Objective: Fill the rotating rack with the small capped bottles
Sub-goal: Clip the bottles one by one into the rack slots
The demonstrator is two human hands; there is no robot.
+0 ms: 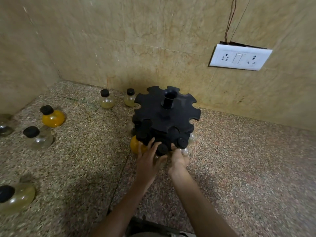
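A black rotating rack with notched tiers and a centre tube stands on the speckled counter by the wall. Its lower tier holds an orange-filled bottle and clear ones with black caps. Both hands meet at the rack's front around a clear black-capped bottle. My left hand has spread fingers against that bottle and the rack. My right hand cups it from the right. The bottle's body is mostly hidden by the hands. Loose bottles stand on the counter: an orange one, a clear one, two pale ones.
A yellowish bottle stands at the near left and a dark one at the far left edge. Tiled walls close the corner behind and to the left. A white socket plate with dangling wires sits on the right wall.
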